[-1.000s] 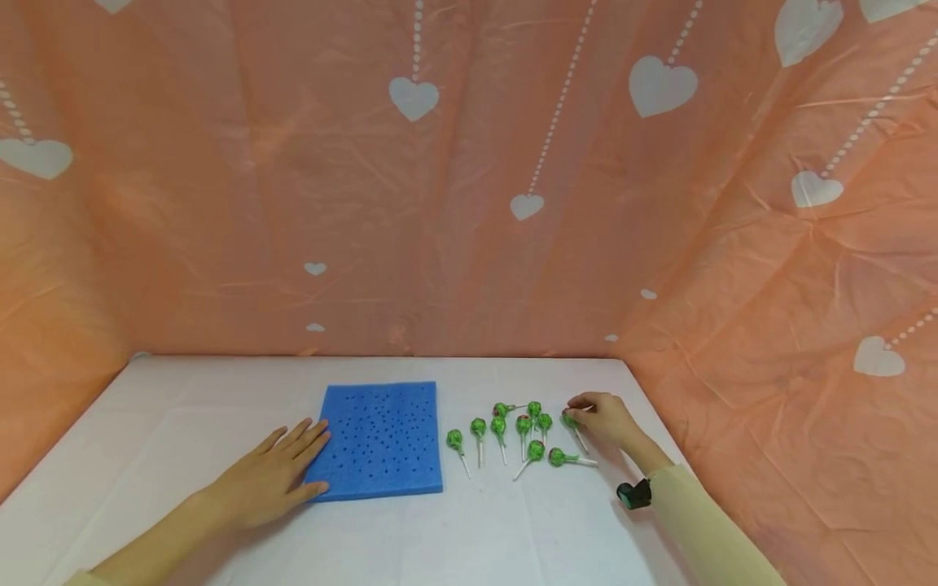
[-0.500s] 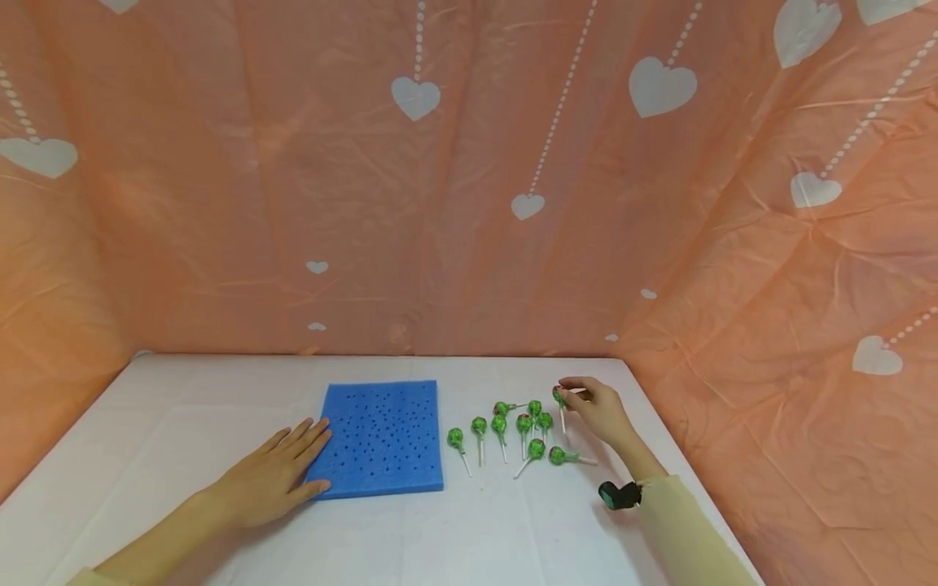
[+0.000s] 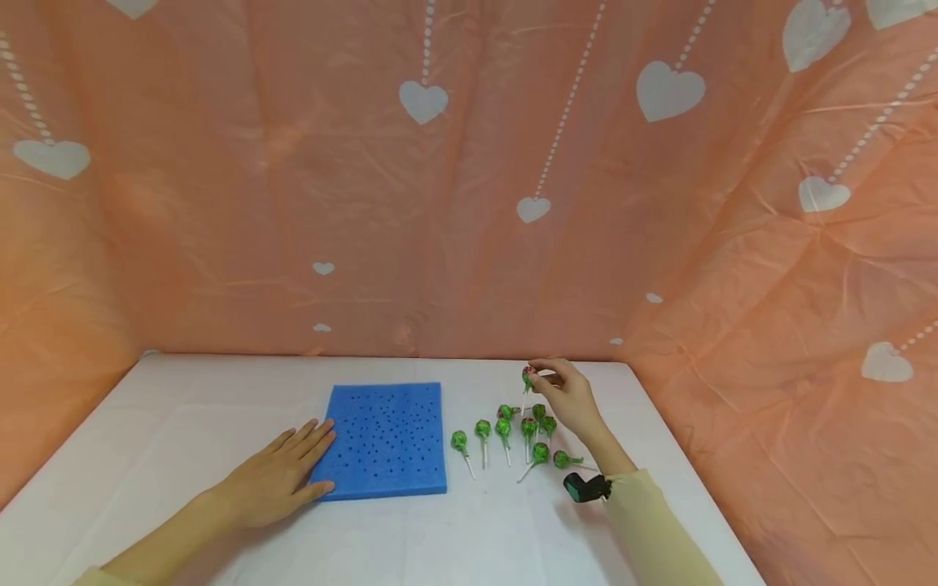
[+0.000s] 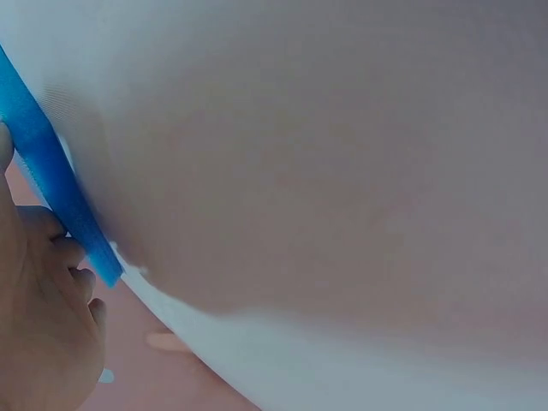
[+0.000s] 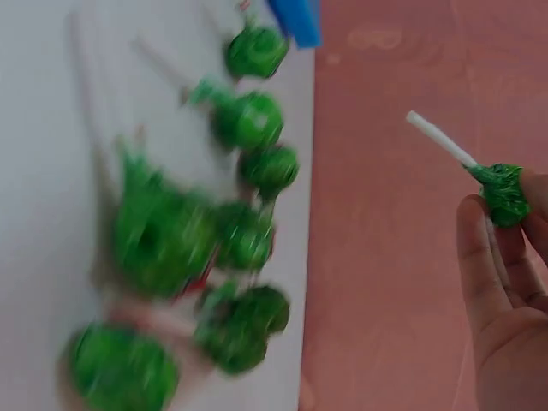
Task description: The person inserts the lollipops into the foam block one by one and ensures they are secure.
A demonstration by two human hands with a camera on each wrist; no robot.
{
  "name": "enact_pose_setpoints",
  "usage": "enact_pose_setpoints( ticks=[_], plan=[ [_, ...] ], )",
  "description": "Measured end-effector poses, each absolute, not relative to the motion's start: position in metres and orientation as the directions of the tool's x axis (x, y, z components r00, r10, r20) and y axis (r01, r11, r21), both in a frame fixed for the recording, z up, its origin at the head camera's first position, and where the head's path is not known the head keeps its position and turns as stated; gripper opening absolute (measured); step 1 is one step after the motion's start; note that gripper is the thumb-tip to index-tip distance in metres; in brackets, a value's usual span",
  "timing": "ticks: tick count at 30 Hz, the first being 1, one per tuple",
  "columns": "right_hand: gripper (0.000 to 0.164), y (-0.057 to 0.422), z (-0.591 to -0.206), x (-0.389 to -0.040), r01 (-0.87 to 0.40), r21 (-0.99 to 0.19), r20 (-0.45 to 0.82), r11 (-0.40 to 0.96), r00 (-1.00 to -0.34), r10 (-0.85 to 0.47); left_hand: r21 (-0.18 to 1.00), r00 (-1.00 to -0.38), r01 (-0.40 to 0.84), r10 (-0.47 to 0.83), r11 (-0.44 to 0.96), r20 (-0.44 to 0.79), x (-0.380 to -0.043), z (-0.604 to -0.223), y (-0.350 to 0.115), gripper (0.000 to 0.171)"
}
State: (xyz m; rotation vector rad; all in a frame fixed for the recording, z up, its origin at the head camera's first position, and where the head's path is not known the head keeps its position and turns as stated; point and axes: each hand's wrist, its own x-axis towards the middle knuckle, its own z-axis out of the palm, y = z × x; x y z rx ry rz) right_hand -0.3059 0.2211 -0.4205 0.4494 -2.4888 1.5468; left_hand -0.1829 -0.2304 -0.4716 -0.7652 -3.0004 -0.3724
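Note:
My right hand (image 3: 572,399) pinches a green-wrapped lollipop (image 3: 528,378) by its candy head, lifted at the back of the table with its white stick pointing down. In the right wrist view the same lollipop (image 5: 505,193) sits between thumb and fingers, its stick free. My left hand (image 3: 274,480) rests with spread, straight fingers on the left edge of a blue foam block (image 3: 388,439) dotted with small dark holes. The left wrist view shows the block's side (image 4: 64,184) beside that hand (image 4: 47,308).
Several more green lollipops (image 3: 502,429) lie on the white table (image 3: 410,541) between the foam block and my right forearm, sticks mostly toward me. An orange curtain (image 3: 440,285) with white hearts encloses the back and sides.
My right hand has lifted the lollipop off the table at the right and carried it leftward, over the back of the other lollipops. My left hand stays on the foam block.

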Motion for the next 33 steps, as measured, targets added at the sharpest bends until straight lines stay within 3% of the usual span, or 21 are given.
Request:
enact_pose_setpoints(
  ticks=[10,33],
  plan=[
    [0.028,0.183,-0.412,-0.306,-0.373,-0.880,0.341,0.294,-0.927,-0.157,0.186,-0.871,0.491,0.486,0.851,0.079,-0.183,-0.470,-0.229,0.077],
    [0.023,0.098,-0.422,-0.301,-0.476,-0.849,0.396,0.229,-0.861,-0.320,0.197,-0.874,0.481,0.484,0.854,0.036,-0.182,-0.464,-0.227,0.079]
  ],
)
